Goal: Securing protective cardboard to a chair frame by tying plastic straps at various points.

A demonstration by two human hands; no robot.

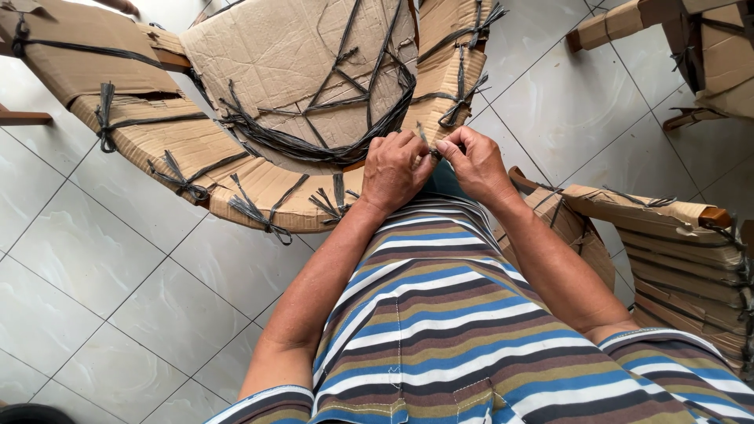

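1. The floor (pixel 102 267) is made of large pale grey tiles with a light marbled pattern and thin dark joints that run diagonally in the view.
2. A curved piece of furniture wrapped in cardboard (pixel 196 149) and tied with dark straps stands on the floor, in the upper part of the view.
3. To the right of this wrapped piece and lower, a second cardboard-wrapped piece (pixel 675 243) stands on the tiles.
4. Above and to the right of the first piece, near the corner, a third wrapped piece (pixel 707 47) is partly visible; where it meets the floor is not shown.
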